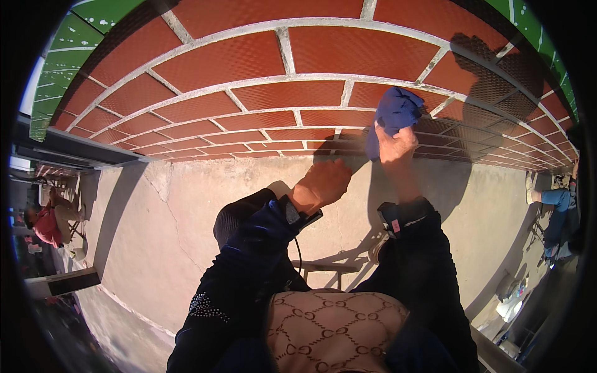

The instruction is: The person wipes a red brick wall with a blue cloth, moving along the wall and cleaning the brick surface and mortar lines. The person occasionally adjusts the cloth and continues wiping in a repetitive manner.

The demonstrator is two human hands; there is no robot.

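Note:
A bunched blue cloth is gripped in my right hand at a wall of red tiles with pale joints. Part of the cloth hangs down to the left of the thumb. My left hand is to the left and nearer my body, in front of the foot of the wall. Its fingers are curled into a fist, and nothing shows in it, though its underside is hidden.
A cracked concrete floor runs along the wall. Part of a stool or bench shows between my legs. At far left a person in a red top sits; another person's legs show at far right. White bags or containers lie lower right.

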